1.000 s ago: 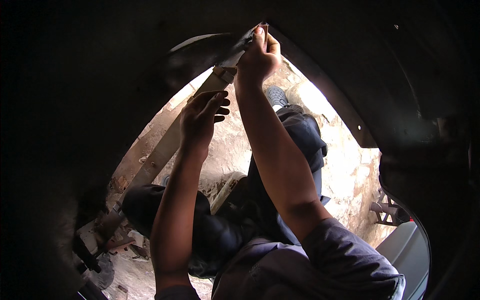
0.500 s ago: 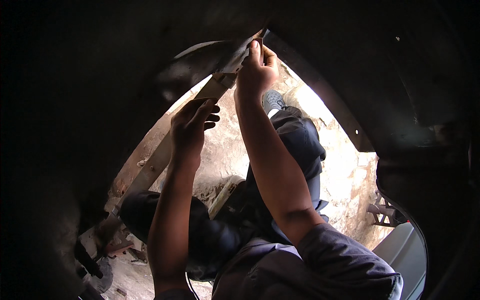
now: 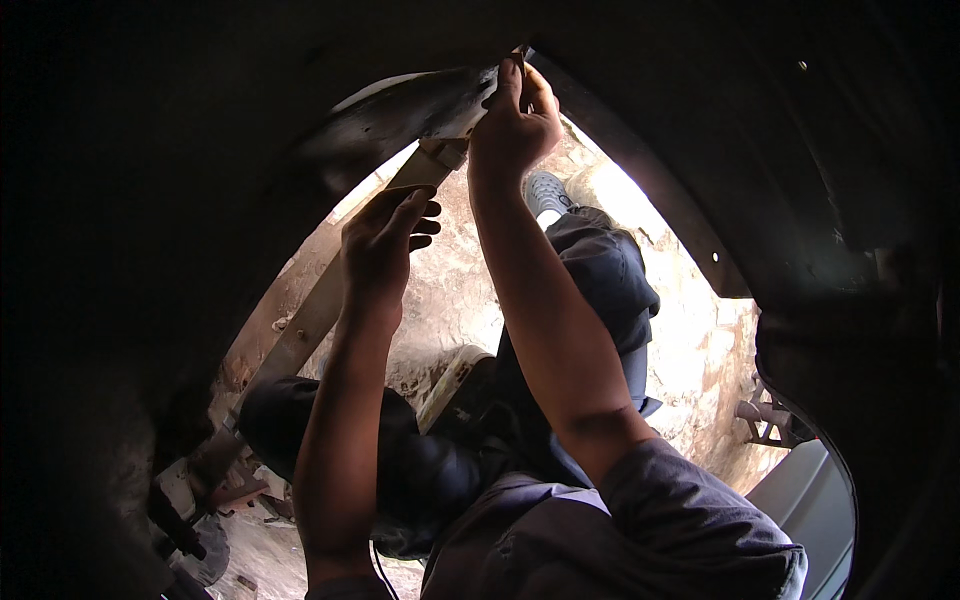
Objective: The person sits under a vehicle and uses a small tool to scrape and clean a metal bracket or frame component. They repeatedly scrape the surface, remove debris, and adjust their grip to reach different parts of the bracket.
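Observation:
My right hand [image 3: 515, 135] reaches up to the peak of an opening in a dark, curved metal panel [image 3: 690, 190]. Its thumb and fingers are closed on a small flat brown piece [image 3: 518, 53], perhaps folded sandpaper, at the panel's corner; most of it is hidden by the fingers. Lower and to the left, my left hand [image 3: 378, 240] is raised beside a long metal bar [image 3: 310, 325]. The fingers of this hand are loosely curled and slightly apart, and I see nothing in them. Whether it touches the bar I cannot tell.
Dark metal surrounds both arms on the left, top and right. Through the opening show pale rough ground [image 3: 690, 360], my bent legs and a grey shoe [image 3: 547, 193]. A light grey panel [image 3: 805, 510] stands at lower right, and dark metal parts [image 3: 185, 525] at lower left.
My right hand has moved slightly up with the brown piece, further into the corner. My left hand has stayed almost where it was. The view has shifted a little.

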The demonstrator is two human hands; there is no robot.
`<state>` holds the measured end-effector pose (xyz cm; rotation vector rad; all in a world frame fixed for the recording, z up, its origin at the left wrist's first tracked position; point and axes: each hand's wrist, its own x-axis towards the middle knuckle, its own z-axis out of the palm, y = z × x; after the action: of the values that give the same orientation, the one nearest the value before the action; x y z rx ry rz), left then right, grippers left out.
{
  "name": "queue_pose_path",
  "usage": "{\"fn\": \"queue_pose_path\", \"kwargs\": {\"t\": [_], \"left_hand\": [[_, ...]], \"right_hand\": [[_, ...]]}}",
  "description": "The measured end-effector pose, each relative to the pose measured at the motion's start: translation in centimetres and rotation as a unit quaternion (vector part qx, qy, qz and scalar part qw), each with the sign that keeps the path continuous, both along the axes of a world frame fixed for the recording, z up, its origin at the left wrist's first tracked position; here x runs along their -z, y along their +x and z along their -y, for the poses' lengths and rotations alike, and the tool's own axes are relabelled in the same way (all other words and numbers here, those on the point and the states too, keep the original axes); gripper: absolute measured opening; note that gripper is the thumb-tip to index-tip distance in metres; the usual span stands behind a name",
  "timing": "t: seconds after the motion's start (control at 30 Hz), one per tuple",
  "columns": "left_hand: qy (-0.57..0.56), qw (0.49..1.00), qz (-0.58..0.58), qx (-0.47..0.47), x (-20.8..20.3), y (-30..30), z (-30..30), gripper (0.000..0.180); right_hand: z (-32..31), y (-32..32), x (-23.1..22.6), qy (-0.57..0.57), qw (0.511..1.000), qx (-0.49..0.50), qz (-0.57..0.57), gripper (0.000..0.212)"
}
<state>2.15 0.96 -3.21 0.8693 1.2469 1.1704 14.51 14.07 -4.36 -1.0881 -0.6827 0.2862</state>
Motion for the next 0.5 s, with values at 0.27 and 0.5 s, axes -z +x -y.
{"fn": "queue_pose_path", "kwargs": {"t": [0.27,0.5], "left_hand": [[-0.004,1.000,0.003,-0.001,0.2,0.0,0.1,0.033],[-0.013,1.000,0.017,-0.016,-0.4,-0.8,0.4,0.031]], "right_hand": [[-0.9,0.1,0.0,0.008,0.996,0.062,0.057,0.011],[-1.2,1.0,-0.2,0.000,1.000,-0.007,-0.015,0.013]]}}
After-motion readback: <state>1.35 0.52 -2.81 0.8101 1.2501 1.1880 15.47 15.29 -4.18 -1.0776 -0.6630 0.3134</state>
